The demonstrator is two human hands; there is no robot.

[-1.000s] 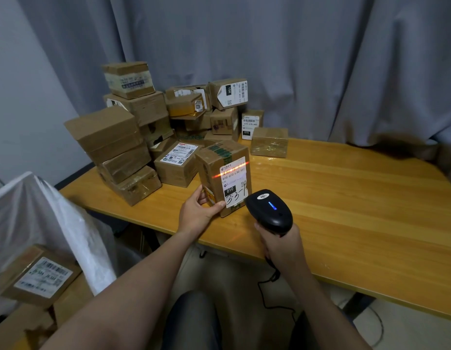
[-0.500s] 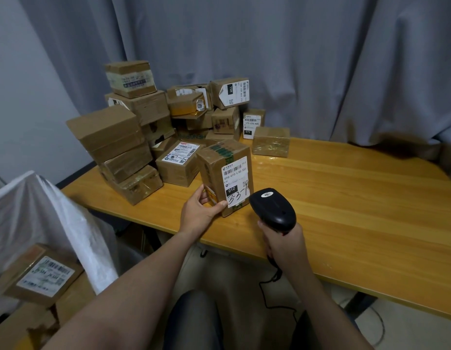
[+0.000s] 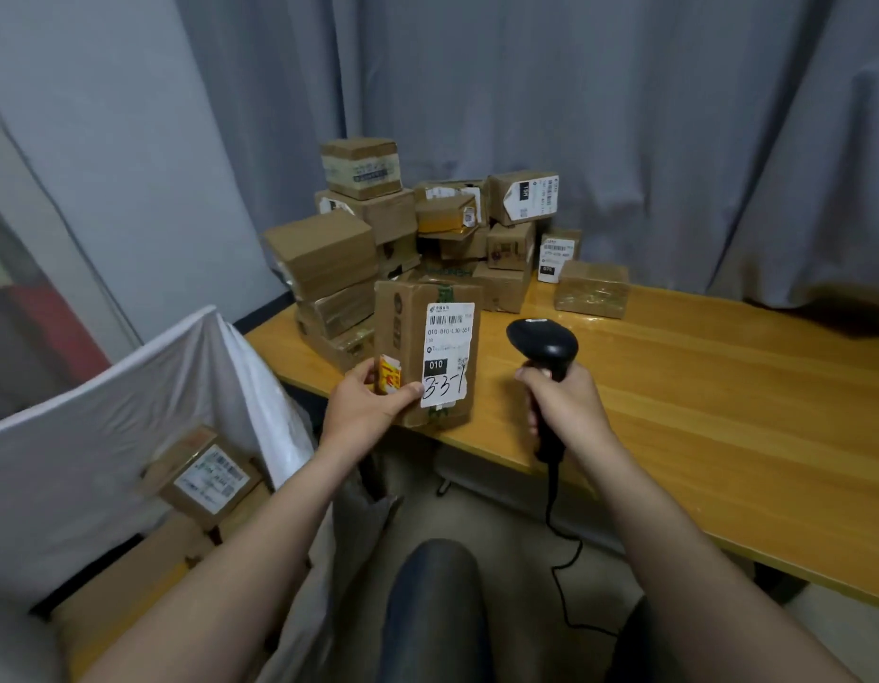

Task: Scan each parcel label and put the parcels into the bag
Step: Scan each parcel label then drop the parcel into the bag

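1. A cardboard parcel [image 3: 403, 327] is held upright at the near edge of the wooden counter [image 3: 723, 396]. Whether its base touches the wood cannot be told.
2. The parcel's lower left corner is gripped by the left hand [image 3: 363, 411], with the thumb laid across the front face and the fingers wrapped behind the side.
3. A white shipping label [image 3: 447, 354] is seen on the front face, turned toward the camera. It carries a barcode, a black "010" block and the handwritten mark "3-3-1".
4. A black barcode scanner [image 3: 543, 345] is clasped by its handle in the right hand [image 3: 565, 411], at 3 o'clock of the parcel and apart from it. Its head is raised above the fist.
5. A black cable [image 3: 558, 525] is seen hanging from the handle, below the counter edge.
6. A pile of taped parcels [image 3: 329, 253] is stacked on the counter at 12 o'clock of the held parcel, in front of a grey curtain [image 3: 624, 115].
7. An open white bag [image 3: 107, 411] is placed beside the counter at 8 o'clock of the held parcel, and a labelled parcel [image 3: 206, 478] is seen lying inside it.
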